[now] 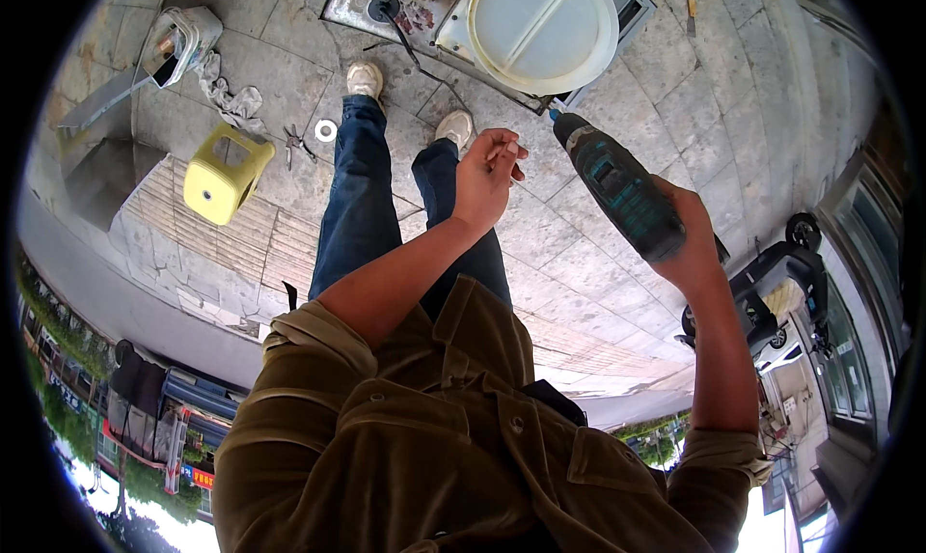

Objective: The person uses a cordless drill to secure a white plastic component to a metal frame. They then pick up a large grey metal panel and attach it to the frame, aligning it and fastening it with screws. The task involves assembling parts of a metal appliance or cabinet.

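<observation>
My right hand point(693, 236) grips a dark cordless drill point(617, 181) with teal markings. The drill's blue-tipped bit points away from me, toward the near corner of a metal frame point(531, 101); I cannot tell whether it touches. On that frame rests a round whitish lid or basin point(543, 32) with a bar across its middle. My left hand point(487, 179) hovers over my right leg, near that corner, its fingers curled and pinched together. Whatever they hold, if anything, is too small to name.
At left stand a yellow plastic stool point(214, 181) and a white bucket point(193, 34); a grey rag point(231, 99) lies between them. Pliers point(297, 145) and a white tape roll point(326, 130) lie near my feet. A scraper point(691, 14) lies far right, an electric scooter point(781, 273) stands right.
</observation>
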### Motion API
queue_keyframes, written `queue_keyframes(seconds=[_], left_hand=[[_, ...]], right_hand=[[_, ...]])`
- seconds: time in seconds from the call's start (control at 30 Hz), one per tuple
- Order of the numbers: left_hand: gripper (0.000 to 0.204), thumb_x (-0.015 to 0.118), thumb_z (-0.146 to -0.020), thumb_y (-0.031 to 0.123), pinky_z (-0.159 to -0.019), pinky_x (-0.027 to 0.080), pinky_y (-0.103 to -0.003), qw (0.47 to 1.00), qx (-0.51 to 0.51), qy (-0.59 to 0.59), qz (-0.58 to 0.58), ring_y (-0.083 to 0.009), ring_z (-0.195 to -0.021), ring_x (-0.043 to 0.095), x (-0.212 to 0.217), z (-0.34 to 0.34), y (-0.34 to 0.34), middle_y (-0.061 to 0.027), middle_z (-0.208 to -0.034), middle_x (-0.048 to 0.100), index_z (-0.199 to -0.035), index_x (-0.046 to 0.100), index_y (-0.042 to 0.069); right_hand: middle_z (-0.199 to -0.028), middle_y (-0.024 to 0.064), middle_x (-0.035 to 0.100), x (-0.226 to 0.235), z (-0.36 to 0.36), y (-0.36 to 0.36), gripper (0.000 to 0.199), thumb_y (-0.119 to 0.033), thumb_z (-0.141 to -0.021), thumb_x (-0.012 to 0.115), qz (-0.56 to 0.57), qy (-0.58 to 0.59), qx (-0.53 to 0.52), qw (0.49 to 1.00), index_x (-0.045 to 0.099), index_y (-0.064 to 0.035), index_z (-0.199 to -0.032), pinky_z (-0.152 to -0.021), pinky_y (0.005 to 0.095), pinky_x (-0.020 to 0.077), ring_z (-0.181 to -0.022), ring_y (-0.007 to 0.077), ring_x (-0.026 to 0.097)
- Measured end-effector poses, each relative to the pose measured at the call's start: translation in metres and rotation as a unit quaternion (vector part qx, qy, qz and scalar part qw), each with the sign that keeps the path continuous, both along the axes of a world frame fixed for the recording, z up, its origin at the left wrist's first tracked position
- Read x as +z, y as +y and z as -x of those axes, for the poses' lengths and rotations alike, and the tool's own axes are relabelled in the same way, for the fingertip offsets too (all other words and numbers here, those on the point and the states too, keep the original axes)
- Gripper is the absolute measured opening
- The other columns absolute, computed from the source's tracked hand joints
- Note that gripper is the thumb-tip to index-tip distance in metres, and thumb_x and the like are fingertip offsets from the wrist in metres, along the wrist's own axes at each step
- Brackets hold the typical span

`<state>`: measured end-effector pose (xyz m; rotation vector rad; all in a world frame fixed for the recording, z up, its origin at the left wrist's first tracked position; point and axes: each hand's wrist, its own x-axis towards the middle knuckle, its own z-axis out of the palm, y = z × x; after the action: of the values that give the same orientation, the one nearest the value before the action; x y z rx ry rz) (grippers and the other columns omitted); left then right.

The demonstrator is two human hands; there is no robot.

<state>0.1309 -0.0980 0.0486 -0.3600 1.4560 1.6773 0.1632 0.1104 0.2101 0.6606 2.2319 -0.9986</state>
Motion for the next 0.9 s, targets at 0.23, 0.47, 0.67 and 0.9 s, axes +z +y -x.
queue_keyframes(seconds=[0.23,0.47,0.67,0.9], left_hand=[[0.016,0.049,-0.095,0.017,-0.053,0.041,-0.020,1.000,0.017,-0.001,0.008,-0.0078,-0.061,0.057,0.004,0.012,-0.015,-0.0031,-0.085,0.063,-0.104,0.052,0.005],[0.015,0.049,-0.095,0.017,-0.053,0.040,-0.020,0.999,0.048,-0.004,-0.001,-0.0075,-0.060,0.057,0.008,0.027,-0.030,-0.0031,-0.085,0.063,-0.104,0.052,0.005],[0.014,0.049,-0.095,0.015,-0.053,0.040,-0.020,0.997,0.074,0.000,-0.002,-0.0076,-0.060,0.056,0.006,0.031,-0.042,-0.0034,-0.085,0.062,-0.104,0.052,0.004],[0.016,0.052,-0.094,0.017,-0.054,0.042,-0.019,0.996,0.087,0.013,-0.015,-0.0078,-0.061,0.057,0.008,0.026,-0.054,-0.0033,-0.086,0.063,-0.104,0.054,0.005]], right_hand=[[-0.088,0.0134,0.067,0.008,0.018,-0.005,0.034,-0.005,-0.070,0.068,-0.052,-0.085,0.077,0.992,0.061,0.0017,-0.103,-0.071,0.0281,0.0470,-0.078,0.0199,0.063],[-0.074,0.0181,0.062,0.004,0.023,-0.004,0.019,-0.014,-0.066,0.065,-0.074,0.018,0.064,0.995,0.061,-0.0052,-0.082,-0.063,0.0396,0.0470,-0.076,0.0389,0.058],[-0.074,0.0181,0.062,0.010,0.037,-0.009,0.018,-0.012,-0.065,0.064,-0.083,0.035,0.099,0.991,0.061,-0.0055,-0.081,-0.062,0.0401,0.0467,-0.074,0.0381,0.059],[-0.073,0.0167,0.062,0.002,0.034,0.000,0.024,-0.013,-0.064,0.064,-0.093,-0.021,0.175,0.980,0.062,-0.0066,-0.087,-0.062,0.0399,0.0472,-0.072,0.0356,0.061]])
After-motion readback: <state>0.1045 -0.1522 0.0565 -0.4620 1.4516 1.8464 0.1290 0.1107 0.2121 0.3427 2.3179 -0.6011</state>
